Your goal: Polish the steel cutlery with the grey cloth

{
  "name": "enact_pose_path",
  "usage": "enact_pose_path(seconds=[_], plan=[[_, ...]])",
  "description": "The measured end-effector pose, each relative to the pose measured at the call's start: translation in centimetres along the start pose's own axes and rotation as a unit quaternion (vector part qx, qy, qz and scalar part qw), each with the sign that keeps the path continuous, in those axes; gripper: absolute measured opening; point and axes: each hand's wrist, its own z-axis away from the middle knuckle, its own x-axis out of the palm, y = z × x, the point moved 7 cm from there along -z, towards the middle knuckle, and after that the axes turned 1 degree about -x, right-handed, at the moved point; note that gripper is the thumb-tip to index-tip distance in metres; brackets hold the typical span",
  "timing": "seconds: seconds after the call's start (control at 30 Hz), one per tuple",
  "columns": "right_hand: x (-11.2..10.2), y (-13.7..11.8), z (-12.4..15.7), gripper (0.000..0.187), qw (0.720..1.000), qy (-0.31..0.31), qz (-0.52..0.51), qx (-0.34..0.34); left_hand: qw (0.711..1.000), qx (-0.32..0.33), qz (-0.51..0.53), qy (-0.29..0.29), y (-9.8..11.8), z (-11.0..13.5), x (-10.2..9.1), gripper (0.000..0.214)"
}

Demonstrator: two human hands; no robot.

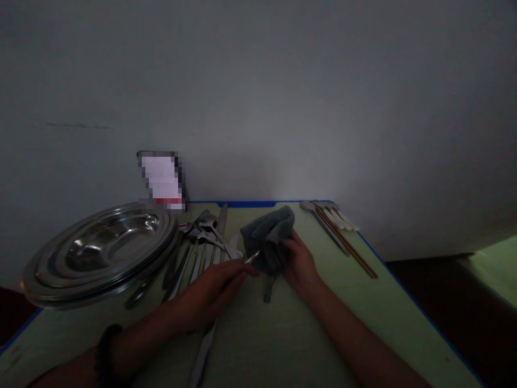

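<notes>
A grey-green cloth [270, 233] is bunched in my right hand [299, 264], whose fingers are closed on it above the middle of the table. From the left, my left hand [216, 291] pinches a thin shiny metal utensil [252, 257]. Its far end goes into the cloth's folds, so I cannot tell its kind. A loop of the cloth hangs below. Beside and behind my left hand lies a pile of metal cutlery [208, 237], with spoons and knives among it. Part of a long knife [202, 353] shows below that hand.
Stacked steel plates [52, 272] stand at the left of the pale green table [258, 345]. A phone-like device [162, 178] leans on the wall behind. At right lie a metal spoon [329, 229], brown chopsticks [359, 261] and several white spoons [343, 218]. Blue tape [420, 307] edges the table.
</notes>
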Motion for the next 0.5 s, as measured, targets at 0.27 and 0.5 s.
enact_pose_path(seconds=[0.27,0.5], plan=[[-0.4,0.1,0.3,0.034,0.994,-0.003,0.105,-0.03,0.998,0.031,-0.032,-0.045,0.3,0.1,0.6,0.028],[-0.8,-0.3,0.1,0.027,0.99,0.022,0.134,-0.033,0.998,0.019,-0.029,-0.049,0.1,0.1,0.6,0.028]])
